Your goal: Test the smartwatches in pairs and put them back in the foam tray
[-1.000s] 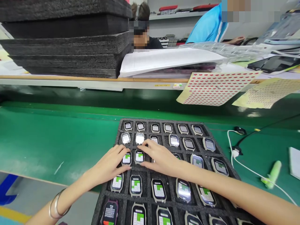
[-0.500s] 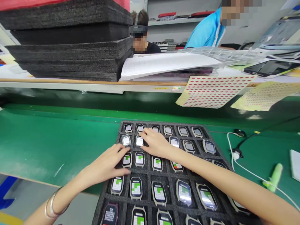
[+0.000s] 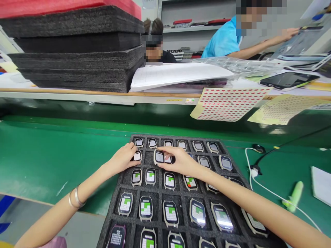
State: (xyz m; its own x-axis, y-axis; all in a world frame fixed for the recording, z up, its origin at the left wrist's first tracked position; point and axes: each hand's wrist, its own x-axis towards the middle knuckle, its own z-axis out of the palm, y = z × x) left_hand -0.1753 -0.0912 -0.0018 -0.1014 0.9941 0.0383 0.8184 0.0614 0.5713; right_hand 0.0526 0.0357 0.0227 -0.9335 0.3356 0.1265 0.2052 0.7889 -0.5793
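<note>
A black foam tray [image 3: 126,172] on the green belt holds several smartwatch bodies with lit screens in its pockets. My right hand [image 3: 181,161] pinches one watch body [image 3: 158,156] lifted out of the second row; the pocket under it looks bare. My left hand [image 3: 124,159], a bangle on its wrist, is curled with its fingertips on the leftmost watch [image 3: 137,156] of that row, which sits in its pocket. Watches in the nearer rows show green and white test screens.
A stack of black foam trays [image 3: 74,55] sits on the raised shelf behind, beside white paper sheets [image 3: 178,74] and red-dot sticker sheets [image 3: 227,103]. A white cable [image 3: 261,187], a green marker [image 3: 293,196] and a white pad [image 3: 322,184] lie right. Two people sit across.
Both hands moved up the tray from the third row to the second. My right hand has picked a watch body out of its pocket; my left moved onto the leftmost watch.
</note>
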